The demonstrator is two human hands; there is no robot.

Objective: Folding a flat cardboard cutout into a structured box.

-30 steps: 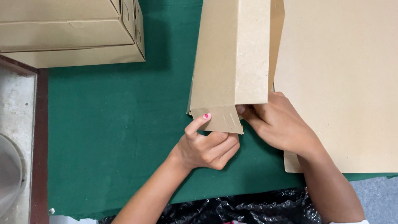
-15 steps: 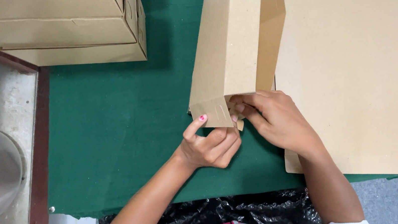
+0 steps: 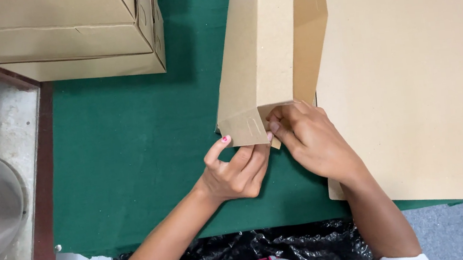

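Both hands' grip has apparently tucked the box [image 3: 260, 56] flap [image 3: 243, 128] shut.

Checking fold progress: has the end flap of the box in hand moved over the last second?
Yes. The end flap has swung up from its slant toward the green mat and now lies flat against the box's end.

Hands: left hand [image 3: 236, 173] fingers curled, thumb raised; right hand [image 3: 310, 141] palm down, fingertips pinching; bare forearms converging from near edge.

Packing workshop, green felt worktable [image 3: 129, 160], stacked flat cardboard blanks [image 3: 413, 78], assembled cartons [image 3: 55, 34]
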